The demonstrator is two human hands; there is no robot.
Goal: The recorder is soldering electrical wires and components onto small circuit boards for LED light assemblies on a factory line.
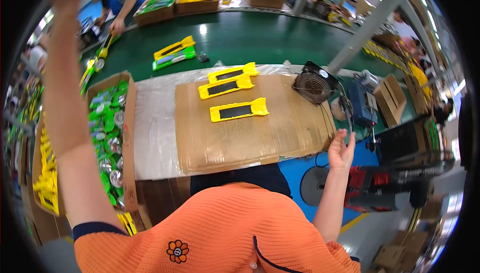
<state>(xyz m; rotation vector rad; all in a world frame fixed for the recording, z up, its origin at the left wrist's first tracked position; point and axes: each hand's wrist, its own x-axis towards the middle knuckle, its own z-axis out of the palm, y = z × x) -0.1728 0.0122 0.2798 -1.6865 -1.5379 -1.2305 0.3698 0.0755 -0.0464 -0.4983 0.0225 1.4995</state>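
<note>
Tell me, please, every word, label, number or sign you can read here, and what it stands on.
No text is clear enough to quote:
Black fan: round pale label, too small to read.
Carton of green parts: small mark on its side, too blurred.
Cardboard sheet: faint print, unreadable.
Orange shirt: flower patch, its centre mark too small to read.

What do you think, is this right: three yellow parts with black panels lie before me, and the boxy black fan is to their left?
No, not left: the head view shows the boxy black fan to the right of the three yellow parts.
</note>
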